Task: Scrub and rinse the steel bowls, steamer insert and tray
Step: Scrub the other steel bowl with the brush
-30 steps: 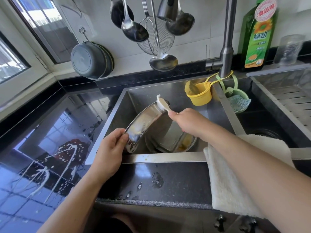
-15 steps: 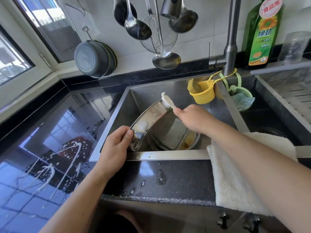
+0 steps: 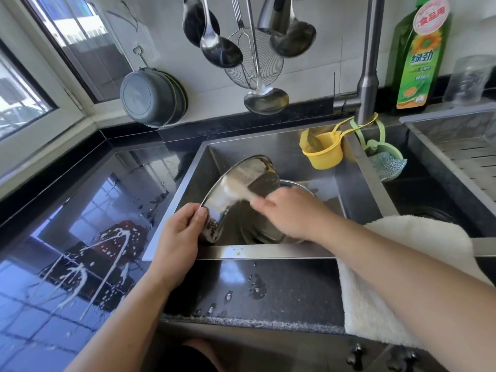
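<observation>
Head view looks down over a steel sink (image 3: 268, 255) set into a dark glossy counter (image 3: 281, 288). The left hand (image 3: 178, 238) reaches in from the lower left, forearm angled up toward the basin, and grips the near rim of a steel bowl (image 3: 241, 173), thumb on the inner edge and fingers curled behind the wall. The bowl is tilted steeply on its side over the left part of the basin, its open face turned to the right and toward the person. The right arm crosses from the lower right, over a white towel (image 3: 375, 291) draped on the sink's front edge. The right hand (image 3: 291, 212) is curled round the handle of a pale scrub brush (image 3: 236, 193), whose head lies blurred against the inside of the tilted bowl; how the fingers sit on the handle cannot be told through the blur. Beneath the right hand, another steel vessel (image 3: 303, 185) lies in the basin, mostly hidden. A yellow cup-shaped holder (image 3: 323, 154) and a green one with a blue scourer (image 3: 386, 165) hang from the tap (image 3: 369, 76). A green detergent bottle (image 3: 418, 55) stands on the back ledge. Ladles (image 3: 222, 49) and a wire skimmer (image 3: 255, 68) hang above the basin. White splashes (image 3: 88, 253) streak the counter at left.
</observation>
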`<move>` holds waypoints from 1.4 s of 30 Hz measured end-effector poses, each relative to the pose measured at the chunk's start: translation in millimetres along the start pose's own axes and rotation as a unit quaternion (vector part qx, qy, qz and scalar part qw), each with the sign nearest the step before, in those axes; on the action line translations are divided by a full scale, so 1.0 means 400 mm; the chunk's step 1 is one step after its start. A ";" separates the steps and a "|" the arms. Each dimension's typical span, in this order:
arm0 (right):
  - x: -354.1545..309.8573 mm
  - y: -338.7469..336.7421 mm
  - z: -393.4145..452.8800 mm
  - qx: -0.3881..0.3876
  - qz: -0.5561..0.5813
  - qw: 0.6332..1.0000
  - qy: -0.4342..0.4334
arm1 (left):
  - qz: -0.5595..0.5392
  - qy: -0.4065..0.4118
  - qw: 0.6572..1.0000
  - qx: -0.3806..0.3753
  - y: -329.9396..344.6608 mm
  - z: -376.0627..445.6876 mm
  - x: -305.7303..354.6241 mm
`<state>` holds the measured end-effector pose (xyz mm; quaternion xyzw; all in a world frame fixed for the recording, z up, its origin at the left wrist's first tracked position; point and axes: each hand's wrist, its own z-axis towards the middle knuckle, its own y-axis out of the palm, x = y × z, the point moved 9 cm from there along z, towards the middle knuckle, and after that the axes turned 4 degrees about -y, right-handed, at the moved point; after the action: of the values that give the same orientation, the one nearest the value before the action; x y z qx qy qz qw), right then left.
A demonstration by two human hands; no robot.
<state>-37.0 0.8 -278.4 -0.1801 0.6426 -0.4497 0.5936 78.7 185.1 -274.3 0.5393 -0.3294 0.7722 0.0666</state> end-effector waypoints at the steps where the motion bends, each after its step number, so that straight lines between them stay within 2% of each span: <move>1: 0.018 -0.026 0.011 0.018 0.009 0.999 0.026 | -0.006 -0.006 1.000 0.008 -0.002 0.001 -0.002; 3: 0.024 -0.036 0.015 0.029 0.018 0.999 0.026 | -0.020 -0.014 1.000 0.019 -0.006 0.000 -0.003; 7: -0.013 0.049 -0.018 -0.050 0.017 0.998 -0.018 | -0.035 -0.017 0.999 0.019 -0.003 -0.003 0.001; 12: 0.074 -0.007 0.033 0.005 0.060 0.996 0.061 | -0.026 -0.028 0.999 0.021 0.000 -0.005 0.006; 16: 0.077 0.007 0.018 -0.010 0.062 0.996 0.058 | 0.078 -0.032 0.995 0.045 -0.011 -0.019 0.041; 21: 0.051 0.017 0.020 -0.024 0.050 0.997 0.052 | 0.167 -0.071 0.983 -0.006 0.025 0.073 0.128; 25: 0.039 0.011 0.007 -0.025 0.053 0.998 0.032 | 0.200 -0.048 0.979 -0.010 0.063 0.122 0.164; 29: 0.021 0.013 0.005 -0.001 0.037 0.999 0.002 | 0.230 0.029 0.973 0.005 0.084 0.066 0.156; 31: 0.041 -0.008 0.013 0.018 0.033 0.999 0.024 | 0.188 0.048 0.980 0.035 0.066 0.033 0.138; 33: 0.107 -0.038 0.026 0.028 0.044 0.995 0.089 | 0.160 0.055 0.984 0.048 0.051 0.006 0.117; 36: 0.183 -0.073 0.037 0.024 0.023 0.989 0.143 | 0.178 0.073 0.981 0.035 0.055 -0.016 0.090; 42: 0.037 0.030 0.022 -0.056 0.035 0.998 -0.004 | 0.168 0.063 0.983 0.038 0.039 -0.012 0.060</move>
<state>-28.4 -7.4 -296.0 -0.1921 0.6701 -0.3912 0.6009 58.0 169.7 -261.0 0.4288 -0.3810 0.8167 -0.0634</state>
